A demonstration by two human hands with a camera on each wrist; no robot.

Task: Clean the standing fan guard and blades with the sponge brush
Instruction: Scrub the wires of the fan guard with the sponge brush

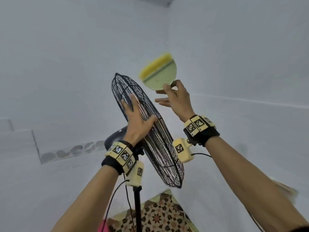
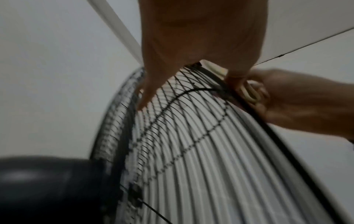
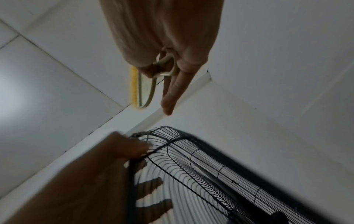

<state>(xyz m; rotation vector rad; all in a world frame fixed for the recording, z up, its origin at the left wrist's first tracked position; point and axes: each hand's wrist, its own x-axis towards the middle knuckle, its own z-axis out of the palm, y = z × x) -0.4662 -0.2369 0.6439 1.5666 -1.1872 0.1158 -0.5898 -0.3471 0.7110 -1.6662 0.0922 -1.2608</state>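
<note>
The black wire fan guard [image 1: 160, 148] stands tilted on its pole, edge-on to me. My left hand [image 1: 142, 113] lies flat on the guard's rear side, fingers straight and spread, thumb across the rim. In the left wrist view those fingers [image 2: 151, 91] press on the wires [image 2: 191, 136]. My right hand [image 1: 168, 88] pinches the handle loop of the sponge brush [image 1: 158, 72], a pale green half-disc with a yellow sponge edge. The brush is held up in the air, above and right of the guard's top, not touching it. The right wrist view shows the brush [image 3: 145, 89] edge-on under my thumb and forefinger.
The dark motor housing [image 1: 115, 136] sits behind the guard, and the black pole [image 1: 138, 211] runs down from it. A patterned mat [image 1: 163, 215] lies on the floor by the pole. White walls surround the fan. Cables hang from both wrist units.
</note>
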